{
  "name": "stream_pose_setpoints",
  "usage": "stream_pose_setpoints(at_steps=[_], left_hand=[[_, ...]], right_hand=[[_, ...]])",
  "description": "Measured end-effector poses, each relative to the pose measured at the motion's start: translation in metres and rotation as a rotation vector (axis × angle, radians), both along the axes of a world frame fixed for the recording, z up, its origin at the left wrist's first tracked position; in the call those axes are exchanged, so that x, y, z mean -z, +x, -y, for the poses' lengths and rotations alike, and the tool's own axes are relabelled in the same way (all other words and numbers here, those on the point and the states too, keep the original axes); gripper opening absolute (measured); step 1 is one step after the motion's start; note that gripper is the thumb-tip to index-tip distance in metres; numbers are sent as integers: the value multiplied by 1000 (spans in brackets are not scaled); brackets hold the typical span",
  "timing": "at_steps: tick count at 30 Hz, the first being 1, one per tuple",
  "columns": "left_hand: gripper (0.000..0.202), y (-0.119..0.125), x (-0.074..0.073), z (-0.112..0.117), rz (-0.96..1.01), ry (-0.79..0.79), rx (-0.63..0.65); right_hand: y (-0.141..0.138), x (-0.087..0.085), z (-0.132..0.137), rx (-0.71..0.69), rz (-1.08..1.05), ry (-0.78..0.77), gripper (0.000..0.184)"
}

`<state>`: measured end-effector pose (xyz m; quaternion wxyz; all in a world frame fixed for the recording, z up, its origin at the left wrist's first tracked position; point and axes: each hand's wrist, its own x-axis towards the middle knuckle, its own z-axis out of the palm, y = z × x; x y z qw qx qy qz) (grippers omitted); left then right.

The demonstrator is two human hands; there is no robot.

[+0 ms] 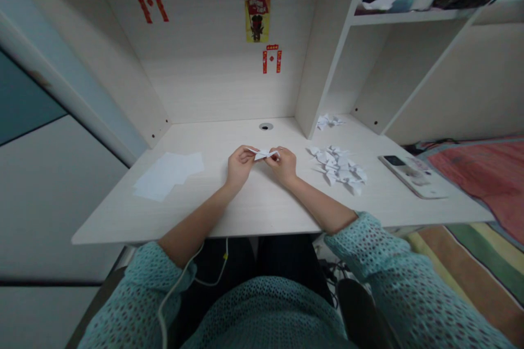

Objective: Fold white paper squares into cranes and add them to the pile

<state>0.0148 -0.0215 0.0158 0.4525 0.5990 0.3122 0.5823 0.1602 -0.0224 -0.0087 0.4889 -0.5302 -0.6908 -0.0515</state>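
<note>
Between my two hands, above the middle of the white desk (262, 202), is a small folded white paper crane (264, 155) with pointed ends spread sideways. My left hand (240, 164) pinches its left point. On the other side, my right hand (283, 164) has its fingers closed on the right part. To the right lies a pile of folded paper cranes (339, 166). A loose stack of white paper sheets (167, 174) rests to the left of my left hand.
More folded paper pieces (328, 121) lie by the upright divider (323, 65). A pale phone-like flat case (411, 176) is near the desk's right side. A cable hole (266, 126) sits at the back. A white cord (166, 305) crosses my left sleeve.
</note>
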Motion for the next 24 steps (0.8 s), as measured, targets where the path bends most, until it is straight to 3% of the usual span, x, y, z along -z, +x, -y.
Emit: stream_pose_setpoints(at_steps=[4,8,11,17,24], left_hand=[[14,-3,1,-6,10,55,-127],[17,-9,3,-10,-19,72,-227],[22,-12,4,-10,-88,93,-241],[25,-11,8,-7,-195,122,-222],[20,-9,17,-17,-80,-48,-124]], right_hand=[[-1,-8,5,-151,-79,-163,36],[-1,-16,6,-491,-427,-385,49],[-3,-19,4,-627,-640,-506,58],[-8,-19,5,-594,-694,-588,47],[-12,-17,4,-603,-873,-577,29]])
